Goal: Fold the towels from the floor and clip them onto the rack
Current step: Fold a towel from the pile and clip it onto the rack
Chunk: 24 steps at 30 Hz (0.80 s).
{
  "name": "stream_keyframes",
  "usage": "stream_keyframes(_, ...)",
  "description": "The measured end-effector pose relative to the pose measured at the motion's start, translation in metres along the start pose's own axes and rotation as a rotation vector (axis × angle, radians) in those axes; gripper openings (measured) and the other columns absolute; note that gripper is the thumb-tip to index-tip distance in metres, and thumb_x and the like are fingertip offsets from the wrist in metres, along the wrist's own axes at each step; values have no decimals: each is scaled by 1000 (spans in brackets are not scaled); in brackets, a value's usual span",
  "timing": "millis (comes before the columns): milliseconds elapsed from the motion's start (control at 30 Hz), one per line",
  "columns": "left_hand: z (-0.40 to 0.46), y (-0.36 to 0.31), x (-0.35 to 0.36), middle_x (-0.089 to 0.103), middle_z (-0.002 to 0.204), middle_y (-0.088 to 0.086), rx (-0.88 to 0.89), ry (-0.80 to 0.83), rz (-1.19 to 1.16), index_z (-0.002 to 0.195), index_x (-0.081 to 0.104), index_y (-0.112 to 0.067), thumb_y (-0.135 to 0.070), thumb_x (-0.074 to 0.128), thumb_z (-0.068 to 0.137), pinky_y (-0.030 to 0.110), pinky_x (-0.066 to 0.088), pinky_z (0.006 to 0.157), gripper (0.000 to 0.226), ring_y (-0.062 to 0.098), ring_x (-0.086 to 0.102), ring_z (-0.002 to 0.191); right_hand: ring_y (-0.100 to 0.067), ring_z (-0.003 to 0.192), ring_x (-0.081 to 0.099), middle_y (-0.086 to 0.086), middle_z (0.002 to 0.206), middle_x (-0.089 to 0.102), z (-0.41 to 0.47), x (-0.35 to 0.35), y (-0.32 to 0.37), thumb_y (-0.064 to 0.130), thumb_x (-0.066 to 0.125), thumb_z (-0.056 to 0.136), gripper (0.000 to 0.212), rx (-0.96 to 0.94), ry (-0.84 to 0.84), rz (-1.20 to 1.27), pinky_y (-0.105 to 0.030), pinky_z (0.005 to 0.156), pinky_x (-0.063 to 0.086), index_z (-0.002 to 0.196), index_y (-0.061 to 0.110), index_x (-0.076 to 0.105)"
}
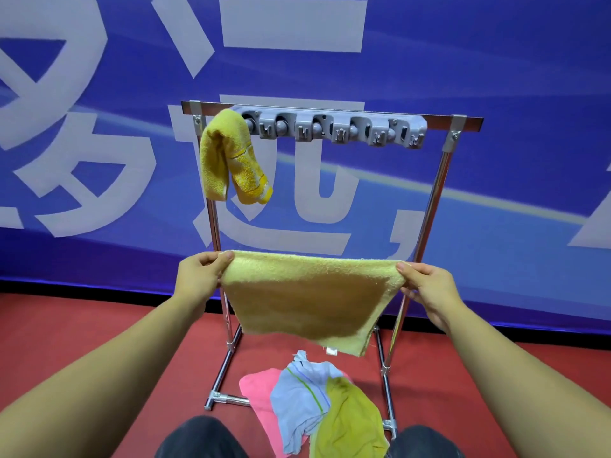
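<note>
Red floor (99,325), both hands pinching yellow towel (307,299) corners

We count five towels in all. One bright yellow terry towel (231,160) hangs clipped at the left end of the rack. One pale yellow terry towel (307,299) is stretched in the air. Three lie heaped on the red floor (99,325): one pink towel (259,391), one light blue towel with green and blue stripes (297,401), one olive-yellow towel (350,424). One chrome tube rack (429,206), carrying one grey plastic clip bar (334,127). We see two hands: left hand (198,276), right hand (429,285). Two dark-clad knees at the bottom edge. Clip slots on the bar: five visible, more possibly hidden behind the hung towel.
</note>
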<state>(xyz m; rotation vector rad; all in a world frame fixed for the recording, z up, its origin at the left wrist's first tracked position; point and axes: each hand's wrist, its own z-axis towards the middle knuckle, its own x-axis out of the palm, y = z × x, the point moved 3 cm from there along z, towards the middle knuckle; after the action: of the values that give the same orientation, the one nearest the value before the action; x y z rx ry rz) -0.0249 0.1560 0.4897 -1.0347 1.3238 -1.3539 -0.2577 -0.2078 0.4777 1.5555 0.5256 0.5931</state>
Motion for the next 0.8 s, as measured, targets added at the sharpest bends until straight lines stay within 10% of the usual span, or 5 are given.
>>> stream_keyframes(333,-17,70,24,74,93,29,-217,-96,-75,90,74,-2,-22,84,83,53,60,85,23,29,65,71,-13,67,72,-11,84,77,-25,25,-47,13,84,80,26,133,-103,-2,-25,66,61,100,1,74)
stream_keyframes(800,-78,57,120,67,89,14,-284,233,-267,102,74,-2,-10,63,99,38,59,87,13,21,62,85,-17,83,71,-14,93,73,-57,103,-61,3,70,92,12,110,-12,126,-15,64,57,101,-4,72)
